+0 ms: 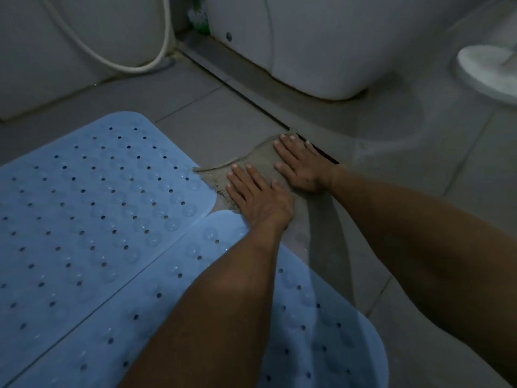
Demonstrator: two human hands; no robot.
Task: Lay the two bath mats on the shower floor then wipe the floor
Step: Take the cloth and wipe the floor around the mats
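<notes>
Two light blue bath mats with holes and suction cups lie side by side on the grey tiled floor: the far mat [84,197] at the left, the near mat [307,317] under my left forearm. A grey-brown frayed cloth [263,161] lies flat on the tiles just beyond the mats' corners. My left hand [254,194] presses on the cloth with straight fingers. My right hand [300,163] presses flat on the cloth's far right part, next to the floor drain channel [251,99].
A white toilet base [307,51] stands behind the drain channel. A white hose [131,65] loops down the wall at the back left. A white round object [486,68] sits at the right edge. Wet streaks mark the tiles to the right of my hands.
</notes>
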